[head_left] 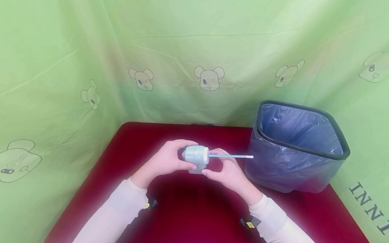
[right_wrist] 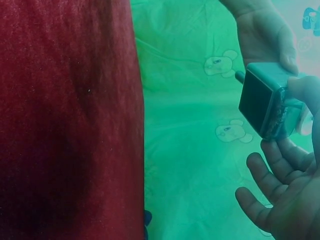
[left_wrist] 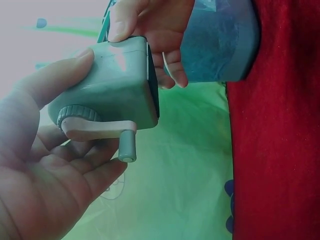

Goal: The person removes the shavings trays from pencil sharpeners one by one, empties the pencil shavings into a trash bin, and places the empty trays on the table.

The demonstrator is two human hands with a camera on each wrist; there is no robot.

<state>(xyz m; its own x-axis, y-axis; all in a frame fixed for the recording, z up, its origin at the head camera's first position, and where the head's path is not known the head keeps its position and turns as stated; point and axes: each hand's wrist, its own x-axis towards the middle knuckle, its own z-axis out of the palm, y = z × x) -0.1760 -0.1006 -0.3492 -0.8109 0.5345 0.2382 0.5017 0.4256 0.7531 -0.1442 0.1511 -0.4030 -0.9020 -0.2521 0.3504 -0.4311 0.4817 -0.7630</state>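
Above the red tabletop (head_left: 182, 211), between your two hands, is a pale blue-grey crank sharpener (head_left: 195, 154), lying on its side, with a pencil (head_left: 229, 156) jutting from its white collar (head_left: 206, 156) towards the lined bin (head_left: 273, 165). Your left hand (head_left: 171, 157) is curved round the crank end, thumb on one side and fingers on the other; your right hand (head_left: 229, 170) pinches the base with thumb and a fingertip or two, its other fingers spread loose.

No finger appears to grip the pencil, so if the collar holds it weakly, a downward tilt could let it slide out. Your right-hand pinch looks light; should your left hand let go to turn the crank (left_wrist: 100, 129), the body might twist or drop.

The pencil's inner end is hidden inside. Glare washes out the right wrist view, whose edge cuts off your right hand, and the head view hides the crank's arm.
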